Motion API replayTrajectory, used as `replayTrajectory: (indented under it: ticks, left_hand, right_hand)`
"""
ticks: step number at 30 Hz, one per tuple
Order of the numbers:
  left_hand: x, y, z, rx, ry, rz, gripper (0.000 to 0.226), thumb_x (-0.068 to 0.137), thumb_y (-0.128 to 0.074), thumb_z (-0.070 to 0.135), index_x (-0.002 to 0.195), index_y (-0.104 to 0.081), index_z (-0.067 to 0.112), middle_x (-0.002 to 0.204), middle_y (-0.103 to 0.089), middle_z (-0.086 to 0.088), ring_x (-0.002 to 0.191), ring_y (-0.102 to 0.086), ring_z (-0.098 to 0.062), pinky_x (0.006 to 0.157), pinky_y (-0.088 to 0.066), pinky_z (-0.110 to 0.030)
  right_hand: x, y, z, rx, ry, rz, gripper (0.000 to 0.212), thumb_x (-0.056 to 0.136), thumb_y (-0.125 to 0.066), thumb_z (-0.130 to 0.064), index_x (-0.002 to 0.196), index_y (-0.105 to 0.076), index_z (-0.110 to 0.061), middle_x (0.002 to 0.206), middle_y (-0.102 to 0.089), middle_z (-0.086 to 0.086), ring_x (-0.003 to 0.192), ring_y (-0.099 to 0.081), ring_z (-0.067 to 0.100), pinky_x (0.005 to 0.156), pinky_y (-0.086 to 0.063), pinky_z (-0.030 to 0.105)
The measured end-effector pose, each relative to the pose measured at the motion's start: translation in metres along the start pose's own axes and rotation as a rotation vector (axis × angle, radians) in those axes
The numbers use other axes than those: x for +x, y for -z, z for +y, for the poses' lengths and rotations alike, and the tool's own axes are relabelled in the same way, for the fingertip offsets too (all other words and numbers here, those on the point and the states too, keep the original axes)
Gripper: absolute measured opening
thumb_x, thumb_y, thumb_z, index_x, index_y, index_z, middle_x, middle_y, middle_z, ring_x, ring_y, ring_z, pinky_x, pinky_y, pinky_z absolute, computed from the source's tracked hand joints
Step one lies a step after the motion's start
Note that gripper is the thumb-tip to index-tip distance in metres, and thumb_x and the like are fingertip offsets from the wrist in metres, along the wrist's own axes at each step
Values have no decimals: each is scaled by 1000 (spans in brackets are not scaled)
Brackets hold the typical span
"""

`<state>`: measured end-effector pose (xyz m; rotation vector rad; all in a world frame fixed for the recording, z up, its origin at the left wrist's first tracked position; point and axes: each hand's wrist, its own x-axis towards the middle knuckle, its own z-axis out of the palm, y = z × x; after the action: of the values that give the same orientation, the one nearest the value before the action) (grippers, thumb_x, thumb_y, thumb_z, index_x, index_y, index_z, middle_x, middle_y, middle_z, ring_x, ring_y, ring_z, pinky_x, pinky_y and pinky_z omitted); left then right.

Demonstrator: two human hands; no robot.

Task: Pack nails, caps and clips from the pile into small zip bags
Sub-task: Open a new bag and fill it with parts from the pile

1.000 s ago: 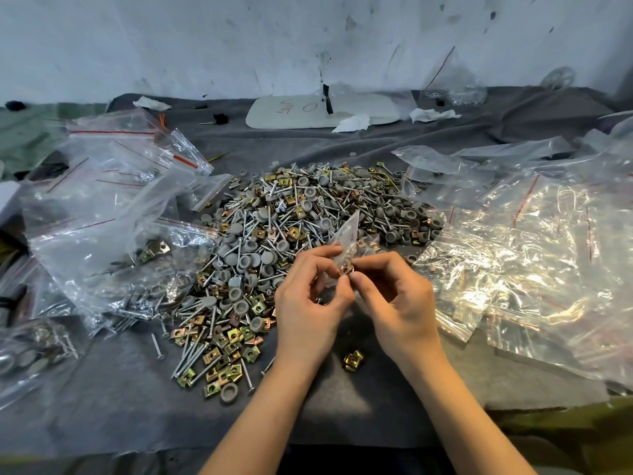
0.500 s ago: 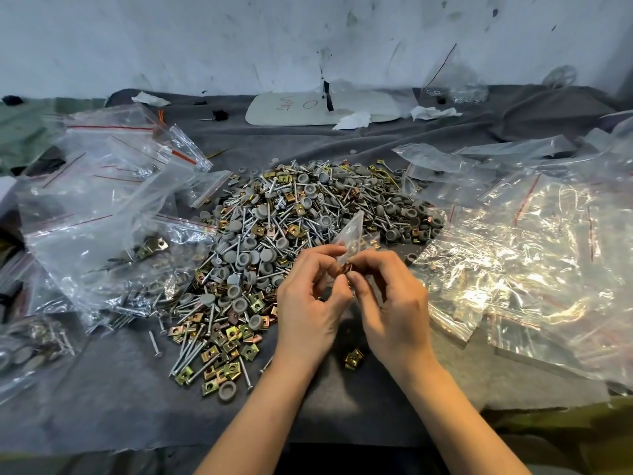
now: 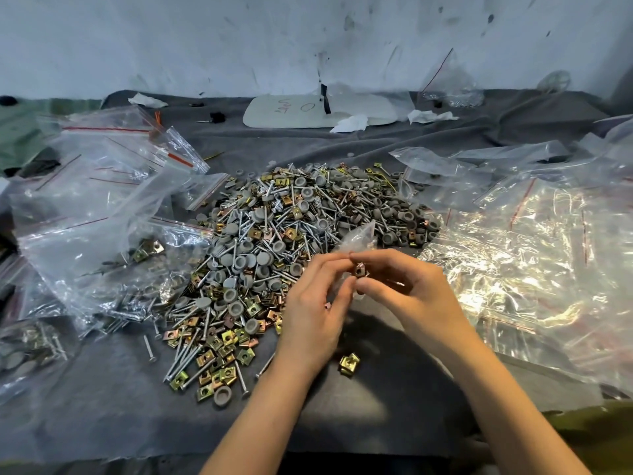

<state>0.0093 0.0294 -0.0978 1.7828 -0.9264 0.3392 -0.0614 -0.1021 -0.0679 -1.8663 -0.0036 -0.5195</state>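
A big pile [image 3: 274, 241] of silver nails, grey caps and brass-coloured clips lies on the grey cloth in the middle. In front of it my left hand [image 3: 313, 313] pinches the mouth of a small clear zip bag [image 3: 356, 236] that sticks up between both hands. My right hand [image 3: 411, 293] pinches a brass clip [image 3: 359, 270] between thumb and forefinger, right at the bag's mouth. A loose clip [image 3: 349, 364] lies on the cloth below my hands.
Filled zip bags [image 3: 102, 234] with red seal lines are heaped on the left. A mound of clear bags [image 3: 534, 262] covers the right side. A white board [image 3: 308, 111], paper scraps and a wall stand at the back.
Both hands stay together at the small bag. The clip in my right fingers now shows more plainly at the bag's mouth. The pile has not moved.
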Motion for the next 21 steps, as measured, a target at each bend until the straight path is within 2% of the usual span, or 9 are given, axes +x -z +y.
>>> replayTrajectory:
  ticks: [3,8,13,15,18,21]
  left_hand:
    - [0,-1,-2,16,-18,2,18,91,-56,3,101,-67,-6,108,-63,-11,102,-57,-9,94,-44,-15]
    - [-1,-1,-2,-10,1,-12,16,89,-59,0,101,-69,-4,109,-65,-10,105,-60,-11,96,-46,-18]
    - [-1,0,-3,-43,4,-19,12,90,-63,8,97,-70,1,106,-66,-6,103,-61,-7,95,-44,-15]
    - [-1,1,-1,-65,13,-10,15,90,-61,15,92,-69,3,104,-67,-6,103,-62,-6,94,-46,-16]
    - [-2,1,2,-160,61,18,20,84,-50,21,90,-65,9,102,-70,-5,102,-66,-10,91,-51,-20]
    - [-1,3,0,-170,128,49,24,84,-48,30,93,-64,14,102,-70,-1,95,-66,-8,84,-53,-20]
  right_hand:
    - [5,8,-4,-155,55,-43,32,74,-71,-20,106,-70,-15,94,-73,-3,85,-69,6,82,-55,24]
    - [8,8,-2,-263,104,-37,26,71,-77,-1,95,-69,-4,81,-71,6,77,-68,12,77,-56,26]
    - [11,9,1,-371,229,-15,27,70,-77,-11,93,-68,0,78,-67,-1,75,-65,11,72,-55,21]
    - [11,13,0,-353,241,25,29,72,-71,-19,95,-67,-3,78,-65,-5,76,-65,9,71,-54,16]
    - [12,26,1,-211,170,69,20,74,-69,-21,93,-63,-18,75,-66,-15,74,-66,2,68,-52,12]
    - [10,30,2,-73,113,50,21,75,-71,-19,93,-64,-24,81,-70,-11,73,-68,6,68,-53,16]
